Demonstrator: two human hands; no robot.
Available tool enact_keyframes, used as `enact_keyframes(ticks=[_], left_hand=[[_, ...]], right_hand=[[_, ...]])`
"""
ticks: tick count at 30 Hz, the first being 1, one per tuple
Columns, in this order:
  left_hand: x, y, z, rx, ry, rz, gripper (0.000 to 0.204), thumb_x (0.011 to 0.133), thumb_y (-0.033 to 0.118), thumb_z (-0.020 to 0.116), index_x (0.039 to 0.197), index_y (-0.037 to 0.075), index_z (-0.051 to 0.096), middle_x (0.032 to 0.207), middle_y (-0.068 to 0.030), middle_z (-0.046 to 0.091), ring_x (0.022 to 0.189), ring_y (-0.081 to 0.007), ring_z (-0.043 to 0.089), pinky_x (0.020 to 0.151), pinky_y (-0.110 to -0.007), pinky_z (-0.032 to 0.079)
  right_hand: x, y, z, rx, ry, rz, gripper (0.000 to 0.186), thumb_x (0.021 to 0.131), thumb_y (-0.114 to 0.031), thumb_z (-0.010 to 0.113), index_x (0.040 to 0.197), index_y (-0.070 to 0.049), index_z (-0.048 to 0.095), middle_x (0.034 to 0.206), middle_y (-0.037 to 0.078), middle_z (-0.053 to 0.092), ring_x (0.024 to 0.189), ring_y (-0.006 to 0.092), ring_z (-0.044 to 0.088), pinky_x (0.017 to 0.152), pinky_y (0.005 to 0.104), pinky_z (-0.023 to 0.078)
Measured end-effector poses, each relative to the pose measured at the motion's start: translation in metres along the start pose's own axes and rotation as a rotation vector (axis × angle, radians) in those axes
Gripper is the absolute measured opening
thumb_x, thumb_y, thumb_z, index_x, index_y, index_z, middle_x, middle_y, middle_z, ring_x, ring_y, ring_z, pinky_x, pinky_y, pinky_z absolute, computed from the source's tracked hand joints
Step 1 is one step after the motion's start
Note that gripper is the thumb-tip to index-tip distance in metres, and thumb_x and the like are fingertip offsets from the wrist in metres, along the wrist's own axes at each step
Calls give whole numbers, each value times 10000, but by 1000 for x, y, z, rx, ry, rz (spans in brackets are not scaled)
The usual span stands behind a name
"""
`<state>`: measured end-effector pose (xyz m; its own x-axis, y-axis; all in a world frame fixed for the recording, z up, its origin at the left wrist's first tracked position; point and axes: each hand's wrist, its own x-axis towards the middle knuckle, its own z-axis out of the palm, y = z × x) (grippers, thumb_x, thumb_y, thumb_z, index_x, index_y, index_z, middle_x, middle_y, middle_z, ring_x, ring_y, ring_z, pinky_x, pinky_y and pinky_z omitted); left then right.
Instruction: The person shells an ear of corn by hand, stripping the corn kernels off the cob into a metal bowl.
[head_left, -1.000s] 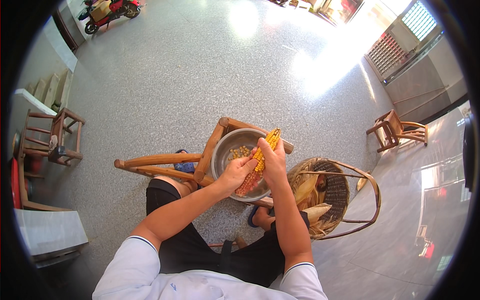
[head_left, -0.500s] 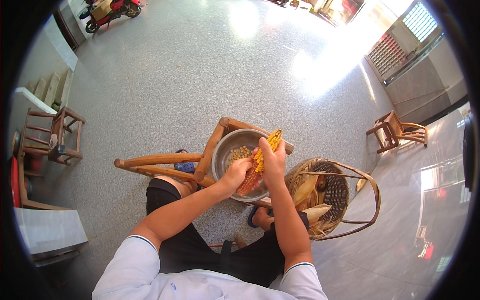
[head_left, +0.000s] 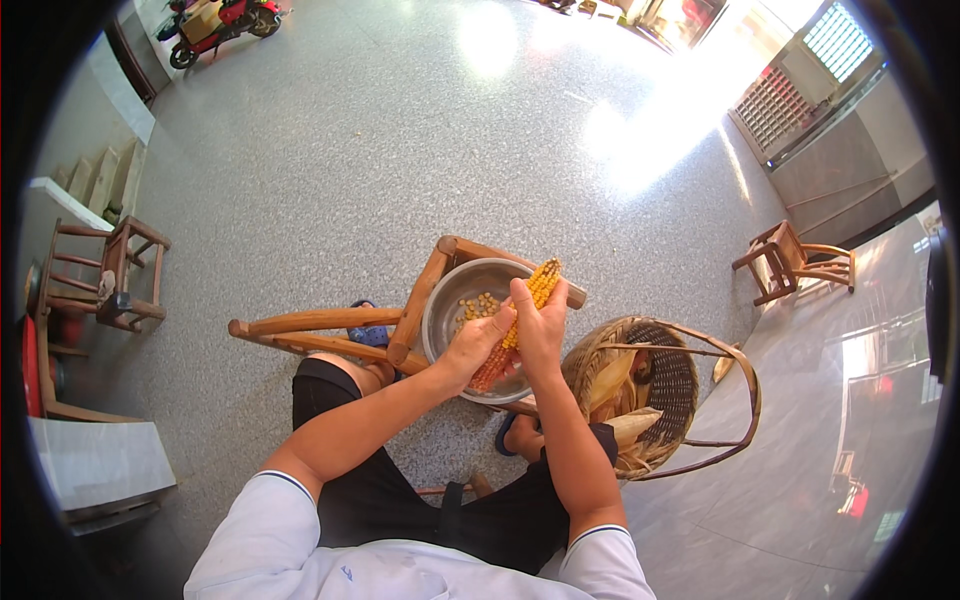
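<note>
An ear of corn [head_left: 545,275], yellow at the upper end and reddish where stripped lower down, is tilted over a steel bowl [head_left: 439,340] holding loose kernels [head_left: 481,308]. My left hand [head_left: 473,346] grips the cob's lower part, its thumb pressed against it. My right hand [head_left: 540,335] is wrapped round the upper part, thumb along the yellow rows. The bowl rests within a wooden chair frame [head_left: 428,280] in front of my knees. Beside my right arm, a woven basket [head_left: 675,385] holds dry husked material [head_left: 632,425].
Wooden chairs stand at left [head_left: 133,270] and right [head_left: 775,260]. A red scooter [head_left: 225,30] with a box is at the back left, near steps [head_left: 100,180]. A grated door [head_left: 790,110] is at the back right. A blue slipper [head_left: 370,330] shows beside the chair frame.
My right hand has shifted a little left along the cob, its thumb moving up and across the yellow rows. My left hand's thumb has moved slightly. The bowl and basket look unchanged.
</note>
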<state>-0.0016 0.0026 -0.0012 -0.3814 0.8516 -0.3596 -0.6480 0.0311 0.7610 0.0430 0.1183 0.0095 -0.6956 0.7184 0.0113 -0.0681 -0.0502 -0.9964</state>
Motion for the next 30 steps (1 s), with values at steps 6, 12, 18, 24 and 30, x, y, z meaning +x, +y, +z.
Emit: enact_keyframes(ticks=[6,12,18,24,30], left_hand=[[3,-7,-3,-12,-2,35,463,942,483,525,1025,30,570,799,-59,638,640,-128,627,571,-235,522],[3,-9,-6,11,-12,55,448,964,450,503,1059,17,564,818,-60,640,642,-123,622,583,-233,522],[2,-4,-3,-28,30,11,343,1010,280,378,1055,-14,549,833,-106,636,651,-169,637,578,-264,538],[3,-4,0,-99,134,60,304,979,207,350,1068,-26,523,861,-126,625,648,-199,650,551,-307,561],[3,-2,-2,22,45,63,359,1001,327,451,1070,-14,537,867,-94,633,685,-151,648,601,-276,557]], right_hand=[[3,-1,-1,88,-34,91,222,945,-172,582,1057,-74,417,739,41,558,616,107,558,526,229,471],[4,-6,-3,247,-61,206,202,954,-154,560,1072,-68,420,815,51,544,656,115,562,547,240,495],[5,-5,-4,349,-69,234,185,959,-143,547,1065,-57,422,886,58,530,703,130,570,581,267,520],[9,2,-7,450,-65,238,234,946,-134,566,1098,-65,401,913,73,548,702,147,615,550,265,537],[10,-2,-6,336,20,211,264,924,-95,592,1091,-58,390,910,70,549,735,158,637,574,275,554]])
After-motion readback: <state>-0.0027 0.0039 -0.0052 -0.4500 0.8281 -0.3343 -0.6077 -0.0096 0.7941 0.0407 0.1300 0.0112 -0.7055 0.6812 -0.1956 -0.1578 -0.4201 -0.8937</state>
